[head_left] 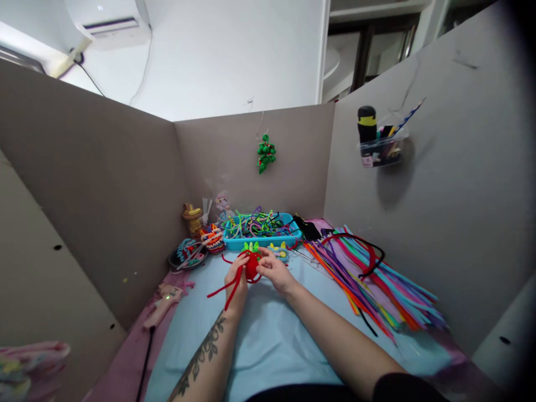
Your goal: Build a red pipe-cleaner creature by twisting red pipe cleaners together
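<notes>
Between my two hands, above the light blue cloth [268, 324], is a round red pipe-cleaner piece [252, 267]. My left hand [237, 279] is wrapped round its left side, and loose red strands hang down to the left from it. My right hand [272, 269] pinches at the right edge of the red piece, thumb and fingers together. Just behind the hands sit a small green piece [251, 246] and a yellow and blue piece [278, 251].
A blue tray [238, 244] of tangled pipe cleaners stands behind. Many coloured pipe cleaners [368, 279] lie on the right. At left are a dark bowl [173, 260] and a pink glue gun [166, 301] with a cord. Grey panels surround the table.
</notes>
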`<state>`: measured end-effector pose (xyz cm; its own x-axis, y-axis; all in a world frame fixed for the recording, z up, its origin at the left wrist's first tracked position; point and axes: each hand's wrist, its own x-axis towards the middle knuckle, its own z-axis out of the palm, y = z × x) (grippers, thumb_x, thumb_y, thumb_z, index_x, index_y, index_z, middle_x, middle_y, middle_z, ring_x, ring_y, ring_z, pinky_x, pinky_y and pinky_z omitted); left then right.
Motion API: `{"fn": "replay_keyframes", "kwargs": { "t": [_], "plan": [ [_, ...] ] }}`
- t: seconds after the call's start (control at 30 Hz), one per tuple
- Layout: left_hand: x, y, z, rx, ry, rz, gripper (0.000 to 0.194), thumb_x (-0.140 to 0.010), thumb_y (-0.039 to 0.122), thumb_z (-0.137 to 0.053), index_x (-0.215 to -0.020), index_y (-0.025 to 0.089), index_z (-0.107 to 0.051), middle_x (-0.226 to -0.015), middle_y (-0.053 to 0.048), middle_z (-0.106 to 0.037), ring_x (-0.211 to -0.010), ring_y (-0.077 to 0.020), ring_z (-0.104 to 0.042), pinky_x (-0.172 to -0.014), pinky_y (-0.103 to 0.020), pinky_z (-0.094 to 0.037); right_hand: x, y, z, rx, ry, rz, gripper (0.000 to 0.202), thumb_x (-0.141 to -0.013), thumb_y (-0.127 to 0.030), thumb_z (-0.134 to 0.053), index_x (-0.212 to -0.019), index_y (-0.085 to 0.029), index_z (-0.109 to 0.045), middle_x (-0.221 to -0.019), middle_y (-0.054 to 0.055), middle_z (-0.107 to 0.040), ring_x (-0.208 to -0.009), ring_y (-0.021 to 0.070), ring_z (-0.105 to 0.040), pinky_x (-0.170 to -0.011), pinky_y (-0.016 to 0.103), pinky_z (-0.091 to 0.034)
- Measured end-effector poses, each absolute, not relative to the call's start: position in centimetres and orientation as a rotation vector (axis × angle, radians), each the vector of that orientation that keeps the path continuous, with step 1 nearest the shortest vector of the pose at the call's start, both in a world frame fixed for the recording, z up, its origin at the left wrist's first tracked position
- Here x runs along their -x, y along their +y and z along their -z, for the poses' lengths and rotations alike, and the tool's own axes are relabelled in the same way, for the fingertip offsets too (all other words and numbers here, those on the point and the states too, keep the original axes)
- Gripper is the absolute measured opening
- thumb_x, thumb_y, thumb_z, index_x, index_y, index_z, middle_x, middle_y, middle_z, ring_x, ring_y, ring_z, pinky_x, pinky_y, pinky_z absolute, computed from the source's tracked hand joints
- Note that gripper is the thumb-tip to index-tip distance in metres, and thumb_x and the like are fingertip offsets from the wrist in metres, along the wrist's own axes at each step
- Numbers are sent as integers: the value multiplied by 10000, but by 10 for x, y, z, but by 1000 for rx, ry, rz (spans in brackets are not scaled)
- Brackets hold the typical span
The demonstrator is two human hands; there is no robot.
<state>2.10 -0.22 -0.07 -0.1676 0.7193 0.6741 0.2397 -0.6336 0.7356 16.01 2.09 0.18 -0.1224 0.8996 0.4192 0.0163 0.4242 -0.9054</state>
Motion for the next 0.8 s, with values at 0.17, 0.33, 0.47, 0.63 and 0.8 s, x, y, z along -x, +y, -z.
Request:
{"fn": "replay_keyframes", "kwargs": {
  "t": [0.17,0.33,0.47,0.63,0.8],
  "plan": [
    [-22,8,6,-1531,1143,-1687,449,-829,434,-455,-1223,220,-476,-1294,-100,-482,-1179,-225,-454,-970,-379,-377,-168,13,-14,946,-1684,-341,52,-696,-219,-613,-658,-204,-645,-1292,57,-385,-1206,257,-346,-1020,420,-226],
    [-24,17,11,-1260,913,-1484,565,-806,458,-490,-1306,230,-357,-1303,-119,-476,-1133,-238,-503,-901,-370,-439,-170,11,-16,928,-1797,-198,67,-696,-216,-614,-650,-216,-663,-1263,53,-405,-1183,281,-332,-1002,467,-209],
    [-24,20,14,-1183,854,-1511,497,-805,482,-469,-1197,179,-498,-1229,-137,-542,-1071,-258,-545,-850,-380,-471,-164,10,-13,905,-1822,-212,29,-673,-247,-649,-661,-223,-659,-1215,57,-442,-1172,275,-349,-1003,463,-207],
    [-23,18,14,-1436,1054,-1630,445,-814,463,-459,-1107,151,-581,-1133,-123,-605,-1088,-246,-526,-955,-411,-381,-157,6,-12,943,-1748,-286,97,-671,-249,-641,-759,-207,-634,-1167,79,-458,-1145,253,-395,-982,421,-265],
    [-23,13,9,-1633,1113,-1607,425,-818,455,-451,-1073,155,-610,-1115,-112,-618,-1105,-240,-513,-988,-408,-346,-157,12,-12,987,-1665,-506,33,-672,-224,-617,-652,-197,-616,-1191,63,-457,-1154,234,-401,-992,386,-259]
  ]
}}
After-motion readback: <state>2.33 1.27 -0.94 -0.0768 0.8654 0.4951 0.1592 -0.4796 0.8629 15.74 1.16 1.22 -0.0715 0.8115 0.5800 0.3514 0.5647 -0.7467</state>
